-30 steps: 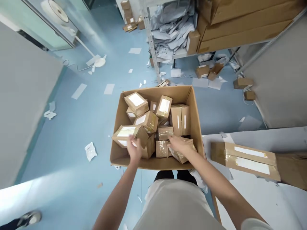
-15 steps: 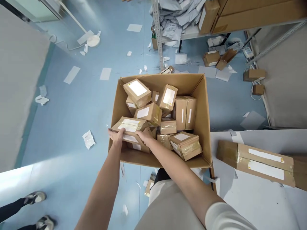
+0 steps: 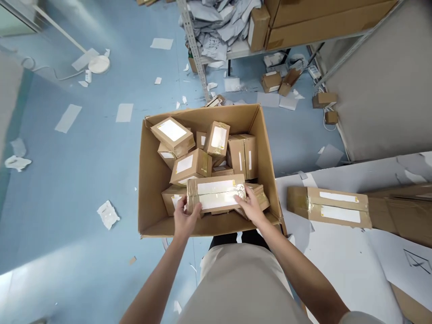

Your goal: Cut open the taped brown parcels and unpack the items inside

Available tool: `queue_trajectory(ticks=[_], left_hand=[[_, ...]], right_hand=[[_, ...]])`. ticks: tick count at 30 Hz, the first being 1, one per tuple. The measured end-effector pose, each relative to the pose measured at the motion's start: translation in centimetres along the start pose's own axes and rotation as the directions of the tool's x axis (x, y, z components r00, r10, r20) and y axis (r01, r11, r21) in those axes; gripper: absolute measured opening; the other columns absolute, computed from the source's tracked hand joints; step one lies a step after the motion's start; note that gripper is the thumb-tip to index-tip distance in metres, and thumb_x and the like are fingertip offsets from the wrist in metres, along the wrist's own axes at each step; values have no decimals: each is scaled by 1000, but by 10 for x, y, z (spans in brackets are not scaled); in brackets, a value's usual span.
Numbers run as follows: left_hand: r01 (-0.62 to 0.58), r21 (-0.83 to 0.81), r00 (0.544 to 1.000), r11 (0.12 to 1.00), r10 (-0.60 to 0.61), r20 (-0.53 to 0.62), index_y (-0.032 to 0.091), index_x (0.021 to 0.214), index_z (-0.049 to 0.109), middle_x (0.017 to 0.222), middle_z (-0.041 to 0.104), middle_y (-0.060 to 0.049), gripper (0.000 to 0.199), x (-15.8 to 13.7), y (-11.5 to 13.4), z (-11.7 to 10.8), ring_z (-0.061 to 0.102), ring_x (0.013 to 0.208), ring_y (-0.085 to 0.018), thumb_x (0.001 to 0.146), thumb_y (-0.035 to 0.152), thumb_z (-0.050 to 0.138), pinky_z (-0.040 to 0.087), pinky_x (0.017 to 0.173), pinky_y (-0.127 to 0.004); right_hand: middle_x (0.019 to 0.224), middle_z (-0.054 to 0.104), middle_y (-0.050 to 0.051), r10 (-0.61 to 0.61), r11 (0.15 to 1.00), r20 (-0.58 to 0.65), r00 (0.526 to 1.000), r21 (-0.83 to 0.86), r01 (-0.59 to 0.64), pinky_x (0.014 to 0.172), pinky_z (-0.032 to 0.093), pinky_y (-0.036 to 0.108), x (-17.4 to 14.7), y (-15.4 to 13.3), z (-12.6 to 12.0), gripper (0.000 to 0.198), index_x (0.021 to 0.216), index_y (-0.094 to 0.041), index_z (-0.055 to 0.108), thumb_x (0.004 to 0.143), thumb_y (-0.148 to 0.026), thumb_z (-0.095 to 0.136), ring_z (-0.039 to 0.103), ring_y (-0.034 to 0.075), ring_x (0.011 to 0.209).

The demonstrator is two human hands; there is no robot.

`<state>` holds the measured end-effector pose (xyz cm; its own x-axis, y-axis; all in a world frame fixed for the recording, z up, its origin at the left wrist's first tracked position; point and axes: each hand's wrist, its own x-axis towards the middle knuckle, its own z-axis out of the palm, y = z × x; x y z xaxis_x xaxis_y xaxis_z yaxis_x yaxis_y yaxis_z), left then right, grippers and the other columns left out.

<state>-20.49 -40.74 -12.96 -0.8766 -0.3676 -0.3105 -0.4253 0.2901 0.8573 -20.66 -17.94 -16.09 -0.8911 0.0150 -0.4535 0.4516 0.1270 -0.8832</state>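
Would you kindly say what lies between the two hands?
In the head view, a taped, labelled cardboard box lies between the left hand and right hand, touching both.

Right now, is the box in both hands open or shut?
Shut, as far as shows: the held box has shiny tape at one end, and no flap sticks up. Its underside is hidden.

The held carton (image 3: 216,192) hides its own underside and parts of the boxes (image 3: 261,197) beneath. Some fingers of the left hand (image 3: 184,220) and right hand (image 3: 252,208) are hidden behind it. Print on its labels (image 3: 216,186) is illegibly small. The right edge crops the desk (image 3: 340,256).
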Motion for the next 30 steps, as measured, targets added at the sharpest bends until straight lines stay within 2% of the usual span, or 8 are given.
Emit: queue_trajectory(ticks=[4,8,13,17,21,26,28,30], left_hand=[[-172,-36,974,985,175,147,20,122,46,119,55,-10,57,-7,31,20,53,111,-26,71,35,67,45,92,-39],[-168,-46,955,985,174,239,19,122,44,115,58,-11,55,-21,51,25,57,105,-24,74,38,64,49,87,-39],[-154,-70,945,986,168,280,15,121,44,114,60,-13,65,-48,67,30,61,101,-25,69,45,68,51,85,-38],[-215,-70,912,974,226,342,13,117,51,114,62,-15,67,-73,94,19,60,105,-29,66,53,68,51,85,-38],[-143,-67,768,987,154,621,16,111,56,104,68,-13,57,-116,114,32,65,95,-28,65,47,71,55,75,-36],[23,-29,481,999,14,876,18,103,54,101,69,-11,44,-176,97,109,67,88,-23,68,39,72,55,76,-36],[76,-36,442,996,-1,897,17,97,53,101,69,-11,41,-193,81,149,67,91,-23,67,37,74,54,80,-38],[103,-90,453,991,34,891,17,93,53,103,68,-12,40,-205,66,189,65,95,-23,66,37,74,52,86,-39]], right_hand=[[134,48,10,-30,989,-134,990,139,49,100,41,42,-38,-6,-32,75,139,-22,31,75,-47,62,49,25,118],[144,32,8,-142,983,-229,963,81,164,108,30,43,-64,-14,-47,79,142,-26,26,75,-44,64,32,26,132],[142,37,7,-205,974,-159,966,64,217,103,38,39,-82,-28,-84,71,142,-27,30,80,-49,57,39,25,128],[139,41,9,-269,962,-170,948,3,273,95,45,38,-124,-44,-123,70,141,-27,32,80,-49,58,45,26,122],[133,48,9,-219,976,-250,943,-52,212,95,45,38,-193,-36,-171,61,139,-26,36,84,-44,54,48,25,119],[134,50,7,-44,999,-396,917,-20,39,101,38,41,-263,21,-237,56,136,-26,42,84,-45,53,46,26,123],[136,50,5,1,1000,-445,895,7,2,104,34,44,-272,47,-262,57,136,-27,43,83,-46,53,43,27,126],[136,49,4,28,999,-489,872,30,-15,106,31,46,-269,69,-286,58,135,-26,45,82,-49,54,40,27,129]])
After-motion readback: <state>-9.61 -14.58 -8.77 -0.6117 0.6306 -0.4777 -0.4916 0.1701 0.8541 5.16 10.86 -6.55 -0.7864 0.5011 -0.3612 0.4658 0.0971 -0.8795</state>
